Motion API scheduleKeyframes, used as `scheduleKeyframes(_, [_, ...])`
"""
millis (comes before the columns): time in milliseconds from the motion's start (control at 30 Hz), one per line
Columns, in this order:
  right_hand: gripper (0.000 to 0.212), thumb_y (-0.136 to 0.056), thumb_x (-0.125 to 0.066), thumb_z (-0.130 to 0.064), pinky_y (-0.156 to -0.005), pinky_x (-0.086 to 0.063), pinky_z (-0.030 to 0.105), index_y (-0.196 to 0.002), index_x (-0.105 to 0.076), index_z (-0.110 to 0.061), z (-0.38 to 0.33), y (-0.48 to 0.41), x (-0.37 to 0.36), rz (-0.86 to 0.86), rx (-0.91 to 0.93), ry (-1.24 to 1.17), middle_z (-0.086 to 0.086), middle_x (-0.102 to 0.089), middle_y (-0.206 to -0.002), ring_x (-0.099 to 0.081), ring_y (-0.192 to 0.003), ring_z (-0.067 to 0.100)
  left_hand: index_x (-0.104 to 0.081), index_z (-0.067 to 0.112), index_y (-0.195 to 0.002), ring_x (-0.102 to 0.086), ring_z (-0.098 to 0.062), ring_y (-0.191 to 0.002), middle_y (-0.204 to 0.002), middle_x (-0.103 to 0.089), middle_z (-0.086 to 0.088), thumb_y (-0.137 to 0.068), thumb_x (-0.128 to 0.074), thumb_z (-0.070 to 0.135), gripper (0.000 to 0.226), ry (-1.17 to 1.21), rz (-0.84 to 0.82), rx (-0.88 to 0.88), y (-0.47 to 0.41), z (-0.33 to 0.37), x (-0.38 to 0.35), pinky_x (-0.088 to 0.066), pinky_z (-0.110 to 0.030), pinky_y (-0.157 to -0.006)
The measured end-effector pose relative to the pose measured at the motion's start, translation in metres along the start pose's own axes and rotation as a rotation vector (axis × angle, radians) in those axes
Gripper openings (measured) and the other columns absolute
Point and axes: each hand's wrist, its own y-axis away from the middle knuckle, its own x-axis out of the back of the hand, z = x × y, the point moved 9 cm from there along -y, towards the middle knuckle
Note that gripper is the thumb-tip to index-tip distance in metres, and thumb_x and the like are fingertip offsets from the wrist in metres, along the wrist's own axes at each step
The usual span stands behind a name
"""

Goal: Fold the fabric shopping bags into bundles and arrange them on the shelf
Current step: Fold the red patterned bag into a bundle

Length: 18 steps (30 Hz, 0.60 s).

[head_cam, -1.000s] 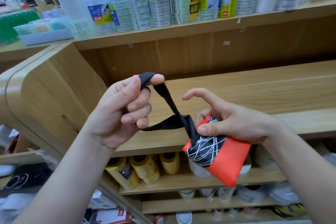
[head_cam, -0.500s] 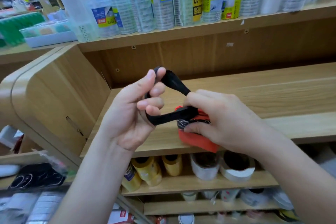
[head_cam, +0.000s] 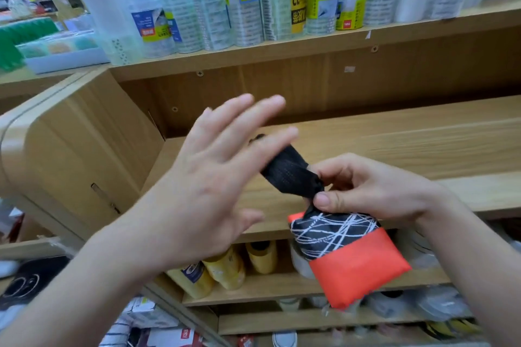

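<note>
A folded fabric bag bundle point(head_cam: 349, 259), orange with a black panel of white scribbled lines, hangs in front of the wooden shelf point(head_cam: 394, 149). Its black strap point(head_cam: 290, 173) sticks up and to the left from the bundle's top. My right hand point(head_cam: 369, 189) pinches the strap at the bundle's top between thumb and fingers. My left hand point(head_cam: 214, 177) hovers just left of the strap with fingers spread and straight, holding nothing; it is motion-blurred.
The wooden shelf board behind the hands is bare. Above it stand stacks of clear tape rolls point(head_cam: 242, 0). Below are yellow tape rolls point(head_cam: 225, 267) and white rolls. A rounded wooden end panel point(head_cam: 70, 149) closes the shelf on the left.
My left hand has let go of the black strap and opened flat. The bundle has dropped lower from my right hand, which now pinches the bunched strap at its top.
</note>
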Motion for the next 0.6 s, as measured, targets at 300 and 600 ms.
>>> scheduleKeyframes(300, [0.049, -0.076, -0.082, -0.027, -0.070, -0.049, 0.024, -0.120, -0.062, -0.015, 0.013, 0.000, -0.012, -0.135, -0.018, -0.384, 0.018, -0.052, -0.091, -0.060, -0.075, 0.015, -0.074, 0.012, -0.087, -0.049, -0.002, -0.039, -0.048, -0.051, 0.010, -0.084, -0.073, 0.033, 0.022, 1.538, 0.010, 0.336, -0.007, -0.038, -0.024, -0.053, -0.024, -0.059])
scheduleKeyframes(600, [0.099, -0.081, -0.076, -0.038, -0.084, -0.047, 0.027, -0.127, 0.000, -0.082, -0.032, 0.008, -0.008, 0.167, -0.152, 0.917, -0.016, -0.055, -0.106, -0.054, -0.093, 0.003, -0.047, 0.000, -0.139, -0.051, -0.001, -0.050, -0.106, -0.051, -0.005, -0.092, -0.064, 0.024, 0.055, 2.066, -0.086, 0.455, -0.011, -0.035, -0.053, -0.055, -0.017, -0.056])
